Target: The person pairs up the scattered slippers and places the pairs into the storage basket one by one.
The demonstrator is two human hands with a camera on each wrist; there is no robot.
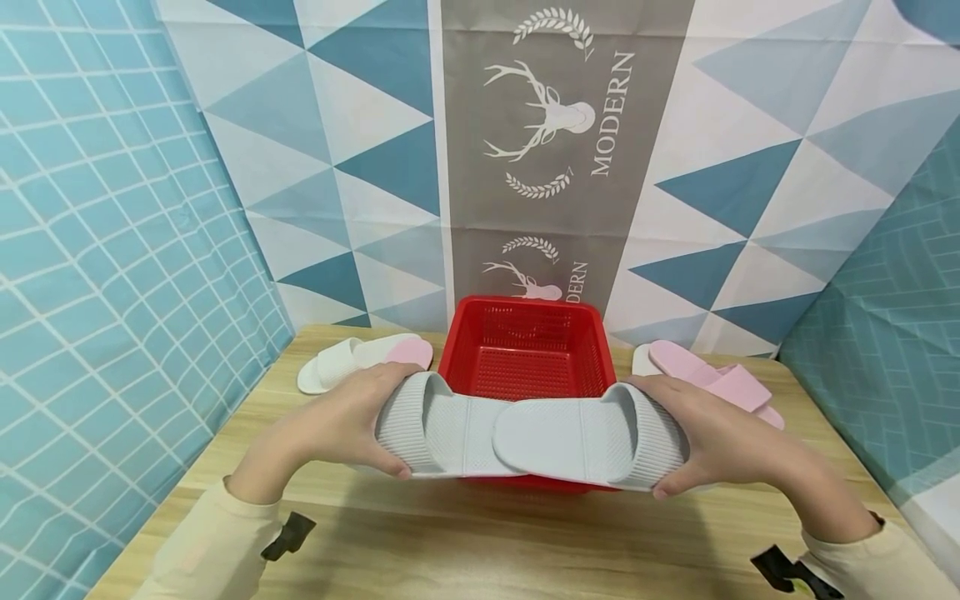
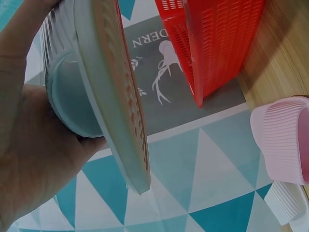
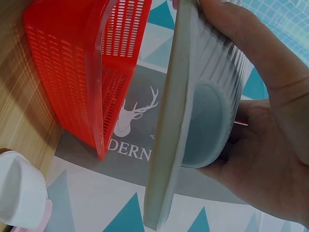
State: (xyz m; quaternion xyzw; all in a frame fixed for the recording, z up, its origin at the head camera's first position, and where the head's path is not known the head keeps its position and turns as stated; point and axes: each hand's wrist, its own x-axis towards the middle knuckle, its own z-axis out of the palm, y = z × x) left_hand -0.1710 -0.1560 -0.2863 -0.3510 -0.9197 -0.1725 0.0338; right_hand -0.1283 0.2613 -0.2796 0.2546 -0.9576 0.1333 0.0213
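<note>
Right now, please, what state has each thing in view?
Left light-grey ribbed slipper: raised, held by left grip.
Right light-grey ribbed slipper: raised, held by right grip.
Red perforated plastic basket: upright, partly hidden.
White slipper, far left: lying, partly hiding a pink slipper.
Pink slipper, far right: lying, partly hiding a white slipper.

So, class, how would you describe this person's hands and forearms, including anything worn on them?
The left hand and right hand are ungloved. The left sleeve and right sleeve are cream, stopping short of the wrists. A left black strap and right black strap show near the cuffs.
</note>
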